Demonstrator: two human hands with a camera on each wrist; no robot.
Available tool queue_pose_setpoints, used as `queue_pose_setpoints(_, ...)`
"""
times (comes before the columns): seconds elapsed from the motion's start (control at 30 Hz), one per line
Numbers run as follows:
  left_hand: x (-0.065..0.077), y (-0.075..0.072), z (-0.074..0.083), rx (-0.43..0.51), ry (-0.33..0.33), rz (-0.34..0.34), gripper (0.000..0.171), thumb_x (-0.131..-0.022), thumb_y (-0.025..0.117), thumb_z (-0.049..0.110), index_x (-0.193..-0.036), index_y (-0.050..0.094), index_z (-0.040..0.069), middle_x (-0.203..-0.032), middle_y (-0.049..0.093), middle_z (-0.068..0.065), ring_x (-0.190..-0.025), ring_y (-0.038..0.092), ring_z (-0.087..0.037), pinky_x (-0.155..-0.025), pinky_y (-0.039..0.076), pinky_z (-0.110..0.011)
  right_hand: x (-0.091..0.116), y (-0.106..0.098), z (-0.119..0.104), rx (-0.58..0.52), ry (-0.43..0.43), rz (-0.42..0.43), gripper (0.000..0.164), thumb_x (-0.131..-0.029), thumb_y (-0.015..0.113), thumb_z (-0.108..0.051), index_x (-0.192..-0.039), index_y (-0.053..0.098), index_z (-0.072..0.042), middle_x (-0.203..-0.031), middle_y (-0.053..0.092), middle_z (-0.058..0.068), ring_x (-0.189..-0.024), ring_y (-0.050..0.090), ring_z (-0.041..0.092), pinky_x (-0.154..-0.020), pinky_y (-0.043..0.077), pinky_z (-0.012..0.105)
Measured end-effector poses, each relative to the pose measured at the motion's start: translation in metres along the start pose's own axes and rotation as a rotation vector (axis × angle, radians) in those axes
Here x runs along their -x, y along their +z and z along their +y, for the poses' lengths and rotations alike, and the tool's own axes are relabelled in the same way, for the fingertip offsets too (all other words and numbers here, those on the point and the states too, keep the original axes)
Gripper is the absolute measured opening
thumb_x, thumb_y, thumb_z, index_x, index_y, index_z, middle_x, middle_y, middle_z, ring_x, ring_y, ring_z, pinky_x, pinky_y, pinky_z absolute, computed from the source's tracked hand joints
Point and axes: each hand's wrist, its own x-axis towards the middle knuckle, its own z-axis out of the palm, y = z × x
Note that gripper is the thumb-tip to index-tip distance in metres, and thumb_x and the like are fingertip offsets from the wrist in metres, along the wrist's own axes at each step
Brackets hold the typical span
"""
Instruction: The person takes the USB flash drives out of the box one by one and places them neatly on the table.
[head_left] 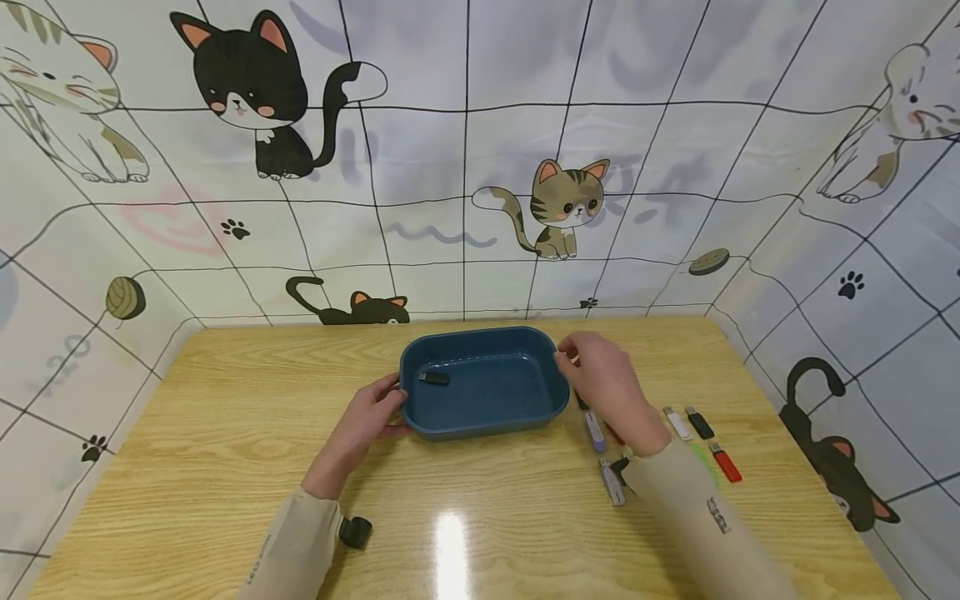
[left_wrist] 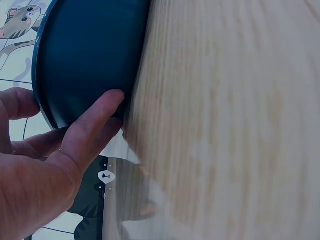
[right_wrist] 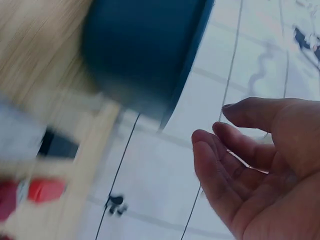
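Observation:
A dark blue, rounded oblong bin (head_left: 487, 425) stands on the wooden table, with one black USB stick (head_left: 433, 378) lying inside at its left end. My left hand (head_left: 371, 412) grips the bin's left end, its fingertips spread against the outer wall, as the left wrist view also shows. By the right end of the rim is my right hand (head_left: 600, 375), fingers loosely bent. In the right wrist view that hand (right_wrist: 250, 165) holds nothing, and a gap shows between its fingertips and the blurred bin (right_wrist: 140, 50).
Right of the bin lie several USB sticks: a purple-grey one (head_left: 595, 432), a grey one (head_left: 611, 483), a white one (head_left: 678, 423), a black one (head_left: 700, 423) and a red one (head_left: 726, 464). My right forearm partly covers others. A cat-printed sheet (head_left: 465, 233) rises behind the table.

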Motion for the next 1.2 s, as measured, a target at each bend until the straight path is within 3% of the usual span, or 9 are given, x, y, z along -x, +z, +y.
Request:
queue_pose_setpoints(0.37,0.0,0.0,0.0,0.001,-0.003,0.011,0.053,-0.108,0.045,0.013,-0.157,0.037,-0.004,-0.15,0.051,-0.027,-0.119,0.065,-0.035,-0.086,0.063,-0.045,-0.009,0.025,-0.062,-0.06,-0.149,-0.077,0.015,-0.101,0.068,-0.018,-0.112,0.072,-0.007,-0.104,0.067,0.006,-0.087,0.061,0.019,-0.074,0.055,0.036)
queue_pose_setpoints(0.7,0.0,-0.001,-0.001,-0.007,0.013,0.001,0.053,-0.108,0.045,0.014,-0.157,0.037,-0.004,-0.149,0.051,-0.029,-0.121,0.064,-0.037,-0.088,0.061,-0.047,-0.022,0.057,-0.094,-0.046,-0.215,-0.112,0.013,-0.102,0.068,-0.019,-0.109,0.072,-0.009,-0.097,0.065,0.003,-0.083,0.06,0.016,-0.07,0.053,0.033)
queue_pose_setpoints(1.0,0.0,-0.001,-0.001,0.001,0.006,-0.001,0.052,-0.108,0.046,0.015,-0.157,0.04,0.0,-0.148,0.053,-0.024,-0.121,0.065,-0.03,-0.088,0.062,-0.045,-0.032,0.083,-0.112,0.039,-0.177,-0.185,0.016,-0.102,0.069,-0.023,-0.11,0.074,-0.011,-0.099,0.067,0.003,-0.082,0.063,0.018,-0.065,0.054,0.032)
queue_pose_setpoints(1.2,0.0,-0.001,-0.001,-0.004,0.007,0.0,0.053,-0.108,0.046,0.016,-0.158,0.038,-0.002,-0.149,0.052,-0.025,-0.122,0.064,-0.031,-0.088,0.062,-0.045,-0.037,0.098,-0.118,0.097,-0.17,-0.238,0.02,-0.102,0.068,-0.025,-0.114,0.075,-0.011,-0.105,0.067,0.007,-0.088,0.064,0.024,-0.07,0.057,0.038)
